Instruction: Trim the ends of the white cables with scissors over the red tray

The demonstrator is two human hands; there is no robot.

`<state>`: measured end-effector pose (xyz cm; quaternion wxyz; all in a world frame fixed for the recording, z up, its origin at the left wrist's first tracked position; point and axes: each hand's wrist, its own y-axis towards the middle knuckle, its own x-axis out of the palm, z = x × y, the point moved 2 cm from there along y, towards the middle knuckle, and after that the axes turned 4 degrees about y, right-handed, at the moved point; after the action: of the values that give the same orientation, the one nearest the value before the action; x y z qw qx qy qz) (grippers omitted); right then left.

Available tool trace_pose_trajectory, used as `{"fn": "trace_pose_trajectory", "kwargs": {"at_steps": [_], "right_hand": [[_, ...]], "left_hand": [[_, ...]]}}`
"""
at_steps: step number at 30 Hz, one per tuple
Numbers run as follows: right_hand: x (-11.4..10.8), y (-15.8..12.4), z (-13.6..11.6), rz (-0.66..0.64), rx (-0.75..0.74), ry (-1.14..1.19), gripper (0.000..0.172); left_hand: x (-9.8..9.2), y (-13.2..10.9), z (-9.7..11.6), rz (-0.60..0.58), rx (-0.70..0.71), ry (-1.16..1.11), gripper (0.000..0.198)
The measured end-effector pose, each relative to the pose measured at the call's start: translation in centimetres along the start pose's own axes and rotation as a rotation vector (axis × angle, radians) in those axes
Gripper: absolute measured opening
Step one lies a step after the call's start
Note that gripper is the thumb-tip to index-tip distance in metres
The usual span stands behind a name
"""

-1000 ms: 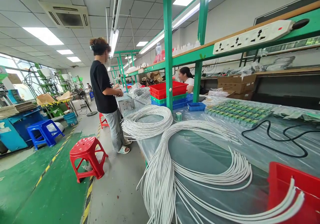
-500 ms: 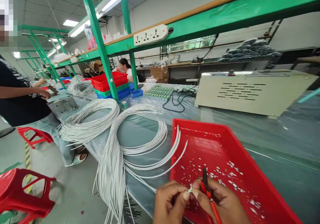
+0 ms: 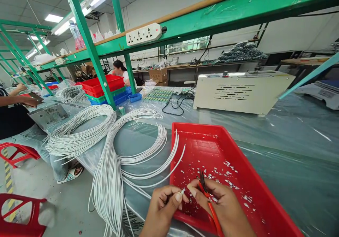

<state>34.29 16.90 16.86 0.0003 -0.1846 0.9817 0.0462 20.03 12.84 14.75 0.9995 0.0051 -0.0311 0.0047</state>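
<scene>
My left hand (image 3: 164, 206) pinches the end of a white cable (image 3: 182, 191) between thumb and forefinger, over the near left part of a red tray (image 3: 197, 126). A pair of red-handled cutting pliers (image 3: 215, 217) lies in my right hand (image 3: 225, 207), dark jaws pointing up and away. The right thumb and forefinger are a short way from the cable end, apart from it. White scraps (image 3: 230, 175) are scattered on the tray floor. Left of my hands, a large bundle of white cables (image 3: 107, 180) hangs over the table edge, several ends curving toward the tray.
A second cable coil (image 3: 79, 132) lies farther left. Behind the tray stands a beige machine box (image 3: 233, 94). A green shelf frame (image 3: 87, 46) with a power strip (image 3: 143, 34) crosses above. Red stools (image 3: 22, 214) and a co-worker (image 3: 16, 118) are at left.
My right fingers have come away from the cable end, leaving a gap between my hands. The view has turned right, so the surroundings sit farther left.
</scene>
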Motion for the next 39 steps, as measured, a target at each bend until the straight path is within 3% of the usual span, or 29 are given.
{"fn": "trace_pose_trajectory", "kwargs": {"at_steps": [5, 10, 20, 24, 26, 29, 31, 35, 39], "right_hand": [[0.4, -0.1, 0.1, -0.059, 0.090, 0.082, 0.019], [0.4, -0.2, 0.0, -0.025, 0.067, 0.011, 0.014], [0.5, -0.2, -1.0, -0.049, -0.013, -0.123, 0.011], [0.4, -0.7, -1.1, 0.049, -0.116, -0.220, 0.012], [0.4, -0.9, -1.3, 0.102, -0.184, -0.297, 0.012], [0.3, -1.3, -1.7, 0.123, -0.354, -0.445, 0.010], [0.4, -1.6, -1.8, 0.085, -0.519, -0.540, 0.010], [0.6, -2.1, -1.7, 0.035, -0.755, -0.644, 0.014], [0.7, -2.3, -1.4, 0.023, -0.749, -0.665, 0.016]], "left_hand": [[0.1, -0.2, -0.7, 0.072, 0.045, 0.018, 0.029], [-0.1, -0.6, -1.1, 0.182, 0.104, 0.177, 0.026], [0.4, -0.6, 1.3, 0.090, 0.271, 0.363, 0.017], [0.6, -1.9, 0.9, 0.312, 0.392, 0.323, 0.012], [0.8, -2.4, 0.1, 0.294, 0.262, 0.212, 0.020], [1.6, -2.2, -1.4, 0.013, -0.142, -0.157, 0.044], [2.0, -1.7, -1.8, -0.049, -0.299, -0.427, 0.047], [2.4, -0.8, -1.9, 0.035, -0.392, -0.726, 0.033], [2.4, -0.8, -1.3, -0.014, -0.320, -0.809, 0.026]]}}
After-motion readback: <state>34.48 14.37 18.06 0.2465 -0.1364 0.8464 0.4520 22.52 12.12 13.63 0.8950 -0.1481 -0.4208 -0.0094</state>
